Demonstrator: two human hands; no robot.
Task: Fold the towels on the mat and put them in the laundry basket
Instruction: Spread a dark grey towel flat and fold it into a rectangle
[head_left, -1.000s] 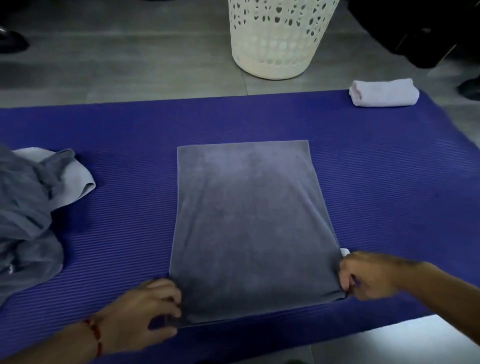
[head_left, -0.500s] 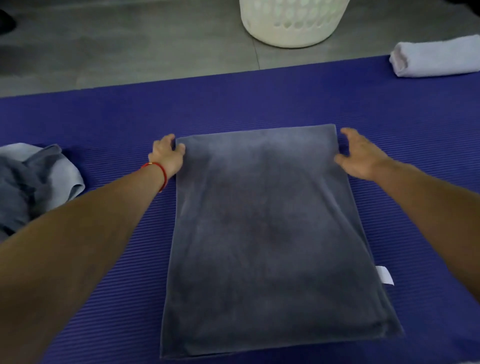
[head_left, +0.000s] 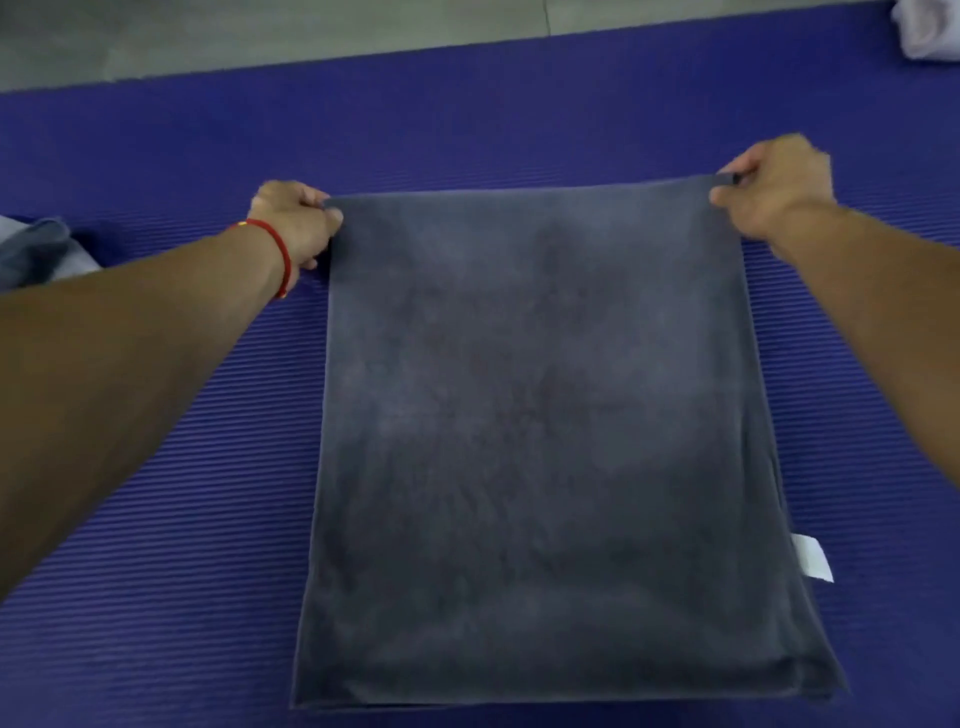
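A dark grey towel (head_left: 545, 426), folded into a rectangle, lies flat on the blue ribbed mat (head_left: 156, 545). A white label (head_left: 813, 564) sticks out of its right edge. My left hand (head_left: 296, 221), with a red thread at the wrist, pinches the towel's far left corner. My right hand (head_left: 774, 189) pinches the far right corner, and the far edge between them is lifted slightly. The laundry basket is out of view.
A heap of grey towels (head_left: 36, 249) lies at the mat's left edge. A folded white towel (head_left: 930, 26) sits at the top right corner. Beyond the mat is grey floor (head_left: 260, 31).
My hands went from the towel's near corners to its far corners and now pinch them. The camera tilted down and closer, so the basket left the view.
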